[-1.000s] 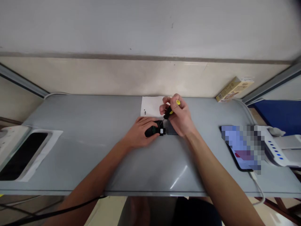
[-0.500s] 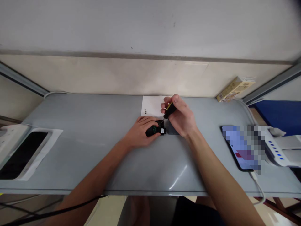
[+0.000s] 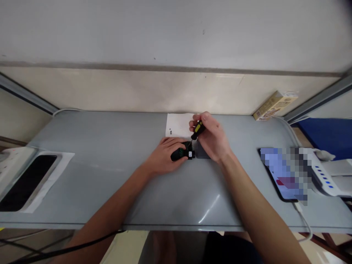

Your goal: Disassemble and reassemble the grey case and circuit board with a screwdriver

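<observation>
Small black device with rounded end, green circuit board and white label (image 3: 186, 152): lies on the glossy grey tabletop (image 3: 176, 198), taken here as the landmark for all places.

Left hand (image 3: 165, 156): over the left part of the device, thumb on the near side, fingers along the far side, closed on it and holding it down.

Right hand (image 3: 214, 137): above and right of the device, fingers curled around a black-and-yellow screwdriver (image 3: 198, 129). Handle tilted; thin metal shaft slants down and left to the device. Whether the tip touches or sits in anything, cannot tell.

Dark grey flat piece (image 3: 201, 153): just right of the device, partly hidden beneath the right hand.

White paper sheet (image 3: 178, 124): just beyond the device, its right end behind the right hand. Few tiny dark bits (image 3: 171, 131) on its left side, too small to identify.

Farther out: upright cream-and-tan carton (image 3: 272, 106), well beyond and right of the device. Phone with lit screen (image 3: 283, 176), partly pixelated, well to its right, white cable plugged in; white charger block with blue ports (image 3: 324, 178) beyond that. Dark-screened phone (image 3: 29, 181) on white paper, far left of the device.
</observation>
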Motion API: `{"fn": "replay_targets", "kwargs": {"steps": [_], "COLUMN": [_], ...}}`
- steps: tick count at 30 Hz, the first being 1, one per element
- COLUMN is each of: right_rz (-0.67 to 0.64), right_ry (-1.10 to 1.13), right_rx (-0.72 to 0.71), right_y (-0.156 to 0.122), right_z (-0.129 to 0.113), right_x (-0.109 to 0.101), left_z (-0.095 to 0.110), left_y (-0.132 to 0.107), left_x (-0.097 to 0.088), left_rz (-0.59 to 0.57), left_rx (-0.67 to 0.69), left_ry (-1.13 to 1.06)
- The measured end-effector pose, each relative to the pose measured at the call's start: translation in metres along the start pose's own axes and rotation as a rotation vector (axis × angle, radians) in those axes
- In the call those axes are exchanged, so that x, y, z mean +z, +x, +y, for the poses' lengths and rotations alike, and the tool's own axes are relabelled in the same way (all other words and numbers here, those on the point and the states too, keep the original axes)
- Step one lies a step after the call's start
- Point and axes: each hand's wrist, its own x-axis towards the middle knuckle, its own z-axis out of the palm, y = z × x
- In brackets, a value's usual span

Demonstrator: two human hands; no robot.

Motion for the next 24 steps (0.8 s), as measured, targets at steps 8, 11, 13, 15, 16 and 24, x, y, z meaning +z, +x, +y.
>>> {"fn": "replay_targets", "kwargs": {"steps": [8, 11, 13, 15, 16, 24], "right_rz": [0.098, -0.001, -0.043, -0.042, -0.025, 0.094], "right_ry": [-0.103, -0.007, 0.027, 0.022, 0.001, -0.201], "right_rx": [-0.066, 0.007, 0.039, 0.022, -0.001, -0.139], "right_y": [0.002, 0.003, 0.001, 0.0, -0.001, 0.003], "right_z": [0.006, 0.002, -0.001, -0.001, 0.0, 0.008], "right_x": [0.002, 0.001, -0.001, -0.001, -0.001, 0.002], "left_z": [0.001, 0.0, -0.001, -0.001, -0.001, 0.0], "left_y": [0.0, 0.0, -0.001, -0.001, -0.001, 0.001], "left_x": [-0.002, -0.001, 0.0, 0.001, 0.001, -0.001], "left_rz": [-0.021, -0.014, -0.006, 0.004, 0.008, -0.003], "left_rx": [-0.004, 0.012, 0.017, 0.021, 0.023, 0.015], "left_ry": [-0.01, -0.005, -0.004, -0.003, -0.002, -0.009]}}
